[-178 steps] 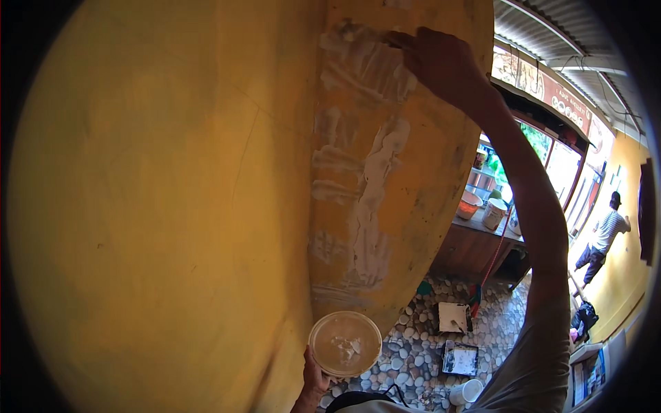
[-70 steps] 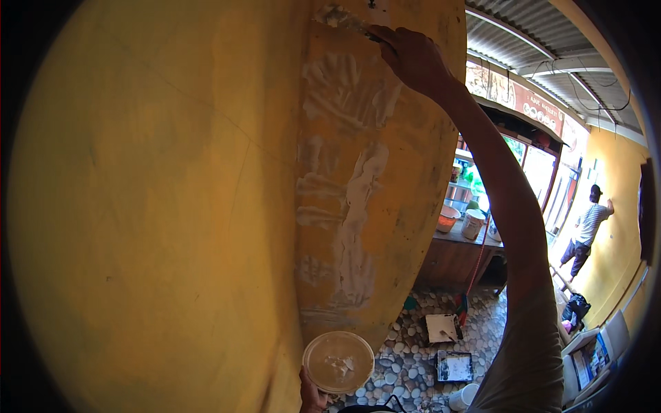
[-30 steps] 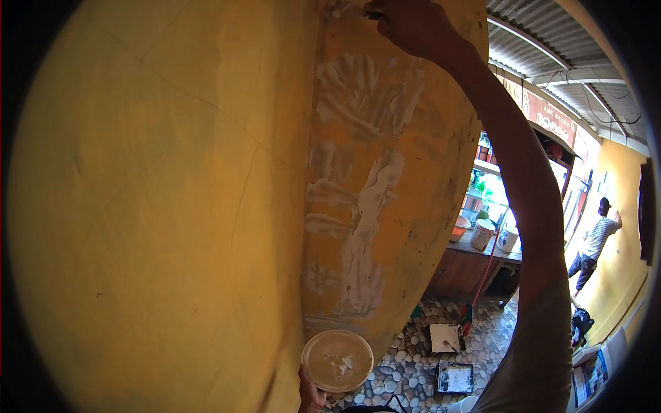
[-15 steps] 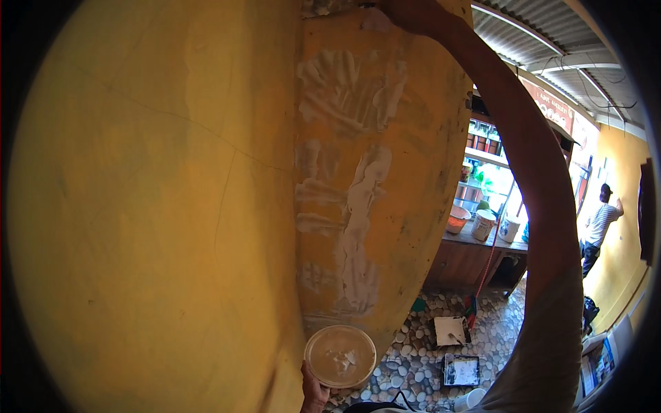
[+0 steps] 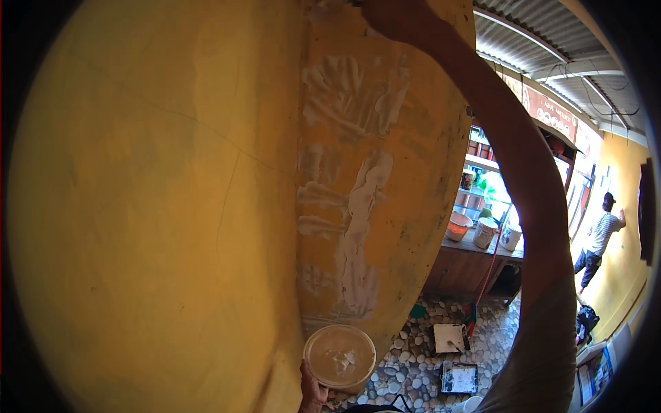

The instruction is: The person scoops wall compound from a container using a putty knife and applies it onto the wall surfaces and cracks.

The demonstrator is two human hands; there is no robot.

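Note:
My right hand [image 5: 397, 18] is raised to the top of the yellow wall [image 5: 420, 138], closed on a dark scraper [image 5: 353, 4] whose blade is hard to make out at the picture's edge. White filler [image 5: 361, 206] is smeared below it in streaks and a long ridge. At the bottom my left hand [image 5: 313, 389] grips a round translucent plastic lid [image 5: 337, 354] with a small lump of white paste on it, held close to the wall.
A person [image 5: 600, 237] stands raised against the far yellow wall. A wooden counter [image 5: 458, 268] bears buckets [image 5: 485, 233]. Two trays [image 5: 451, 339] and a white bucket [image 5: 468, 406] sit on the pebble-patterned floor. Corrugated roofing [image 5: 537, 34] spans the upper right.
My right hand and scraper have moved higher, to the top edge of the picture. The lid stays low in my left hand. The far person's arm and body have shifted slightly.

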